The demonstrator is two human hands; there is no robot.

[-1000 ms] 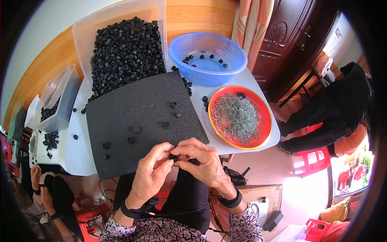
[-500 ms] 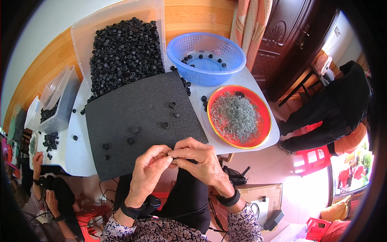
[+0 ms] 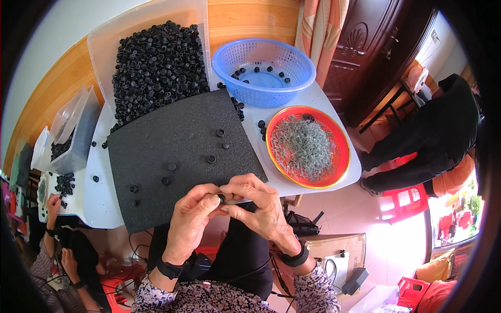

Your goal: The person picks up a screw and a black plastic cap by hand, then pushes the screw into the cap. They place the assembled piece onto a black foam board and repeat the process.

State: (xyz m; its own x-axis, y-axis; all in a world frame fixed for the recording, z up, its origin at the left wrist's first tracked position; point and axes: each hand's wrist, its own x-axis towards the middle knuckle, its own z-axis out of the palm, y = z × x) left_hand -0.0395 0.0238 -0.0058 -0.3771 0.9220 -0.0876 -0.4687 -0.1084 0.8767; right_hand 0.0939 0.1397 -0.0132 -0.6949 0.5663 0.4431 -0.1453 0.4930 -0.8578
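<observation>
Just past the near edge of the dark foam mat (image 3: 182, 125), my two hands meet at the fingertips. My left hand (image 3: 190, 216) pinches a small round black plastic cap (image 3: 222, 199) between thumb and fingers. My right hand (image 3: 255, 206) has its thumb and index finger curled at the cap's right side; whatever they grip is too small to make out. On the mat stand several loose black pieces, among them a ring-shaped cap (image 3: 211, 159) and a smaller one (image 3: 225, 146). A red bowl (image 3: 271, 151) of thin silvery pins (image 3: 305, 148) lies to the right.
At the back stand a clear bin (image 3: 102, 52) heaped with black caps (image 3: 156, 68) and a blue basket (image 3: 266, 96) holding several caps. A co-worker's hand (image 3: 54, 203) is at the left, near another clear box (image 3: 86, 135). A person in black (image 3: 428, 130) bends at the right.
My fingertips have parted slightly, so the black cap in my left hand now shows. The whole view has shifted a little; the pieces on the mat keep their places.
</observation>
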